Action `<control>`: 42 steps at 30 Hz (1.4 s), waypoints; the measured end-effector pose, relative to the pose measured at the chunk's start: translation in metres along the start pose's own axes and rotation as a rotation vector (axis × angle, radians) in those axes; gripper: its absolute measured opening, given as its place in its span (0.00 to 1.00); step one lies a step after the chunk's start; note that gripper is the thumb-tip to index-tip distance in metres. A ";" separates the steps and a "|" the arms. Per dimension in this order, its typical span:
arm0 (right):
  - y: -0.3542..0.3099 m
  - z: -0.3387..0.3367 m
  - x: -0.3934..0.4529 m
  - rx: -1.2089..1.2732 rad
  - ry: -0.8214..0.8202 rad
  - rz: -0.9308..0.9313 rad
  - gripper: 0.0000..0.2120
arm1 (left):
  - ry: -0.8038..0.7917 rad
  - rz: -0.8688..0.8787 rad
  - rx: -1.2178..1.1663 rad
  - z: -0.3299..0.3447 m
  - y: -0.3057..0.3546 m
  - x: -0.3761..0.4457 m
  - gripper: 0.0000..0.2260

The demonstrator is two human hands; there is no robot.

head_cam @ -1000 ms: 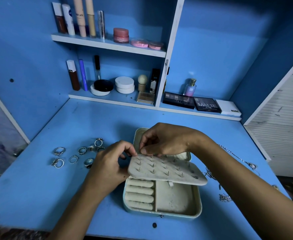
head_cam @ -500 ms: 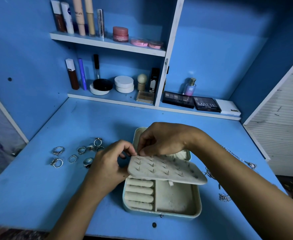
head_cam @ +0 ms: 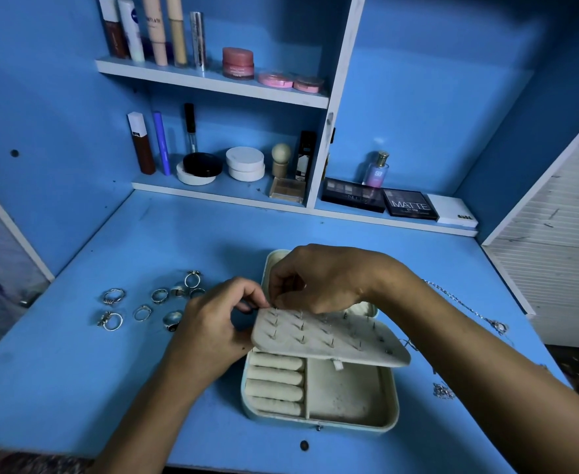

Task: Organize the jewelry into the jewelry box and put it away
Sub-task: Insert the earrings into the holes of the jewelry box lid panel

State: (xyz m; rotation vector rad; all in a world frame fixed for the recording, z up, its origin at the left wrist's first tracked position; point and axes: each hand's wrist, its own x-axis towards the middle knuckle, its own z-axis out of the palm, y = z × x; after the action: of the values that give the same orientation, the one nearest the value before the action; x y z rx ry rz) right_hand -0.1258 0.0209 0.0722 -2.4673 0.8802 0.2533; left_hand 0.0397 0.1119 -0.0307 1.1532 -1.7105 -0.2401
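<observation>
A pale jewelry box lies open on the blue desk, with ring rolls on its left and a bare compartment on its right. Over it lies the earring panel, studded with several upright earring posts. My left hand pinches the panel's far-left corner. My right hand reaches over from the right, its fingertips pinching an earring at that same corner; the piece is too small to make out. Several silver rings lie loose to the left of the box.
Thin chains and a small tangle of chain lie on the desk right of the box. Shelves at the back hold cosmetics tubes, jars, eyeshadow palettes and a perfume bottle. A white slatted panel stands at right.
</observation>
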 end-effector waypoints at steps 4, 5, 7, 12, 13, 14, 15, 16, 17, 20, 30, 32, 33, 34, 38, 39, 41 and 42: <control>0.002 0.001 0.001 0.027 0.015 0.017 0.03 | 0.004 -0.009 0.000 0.000 0.000 0.000 0.14; 0.004 0.000 0.000 0.055 0.028 0.021 0.03 | 0.012 -0.008 0.007 0.001 0.000 0.000 0.15; 0.009 -0.001 -0.005 0.140 0.078 0.010 0.04 | 0.030 -0.024 0.022 0.003 0.001 0.001 0.20; 0.037 -0.001 -0.041 0.445 0.400 0.030 0.04 | 0.029 -0.094 -0.032 0.000 0.004 0.001 0.14; 0.041 0.002 -0.050 0.525 0.479 0.037 0.04 | 0.033 -0.116 -0.041 0.000 0.005 0.001 0.14; 0.046 0.006 -0.060 0.596 0.559 0.054 0.04 | 0.039 -0.134 -0.043 0.000 0.005 0.001 0.15; 0.050 0.011 -0.071 0.643 0.637 0.076 0.04 | 0.043 -0.147 -0.045 0.001 0.007 0.002 0.15; 0.055 0.019 -0.081 0.674 0.699 0.099 0.05 | 0.048 -0.159 -0.044 0.001 0.008 0.002 0.15; 0.059 0.027 -0.090 0.697 0.742 0.118 0.05 | 0.058 -0.167 -0.038 0.001 0.008 0.003 0.14; 0.067 0.055 -0.108 0.770 0.790 0.181 0.06 | 0.082 -0.181 -0.008 0.003 0.007 0.003 0.15; 0.063 0.086 -0.117 0.940 0.907 0.199 0.09 | 0.092 -0.336 -0.056 0.007 0.012 0.009 0.18; 0.061 0.086 -0.115 0.937 0.938 0.217 0.08 | 0.074 -0.346 -0.072 0.008 0.012 0.011 0.16; 0.061 0.086 -0.112 0.927 0.959 0.230 0.08 | 0.069 -0.354 -0.084 0.008 0.011 0.011 0.15; 0.061 0.086 -0.109 0.922 0.981 0.245 0.08 | 0.067 -0.365 -0.100 0.009 0.010 0.012 0.16; 0.059 0.085 -0.097 0.935 1.090 0.304 0.08 | 0.071 -0.382 -0.111 0.011 0.006 0.015 0.15; 0.059 0.085 -0.094 0.943 1.112 0.321 0.08 | 0.073 -0.387 -0.098 0.012 0.006 0.016 0.14; 0.059 0.086 -0.089 0.934 1.153 0.364 0.09 | 0.072 -0.402 -0.079 0.013 0.006 0.018 0.14; 0.059 0.087 -0.086 0.925 1.165 0.389 0.09 | 0.071 -0.411 -0.070 0.013 0.006 0.018 0.14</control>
State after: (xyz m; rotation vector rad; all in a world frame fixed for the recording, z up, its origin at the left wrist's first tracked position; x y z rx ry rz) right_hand -0.2305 0.0732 0.0029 -1.3800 1.4445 -1.2861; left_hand 0.0248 0.0963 -0.0218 1.4360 -1.3801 -0.5005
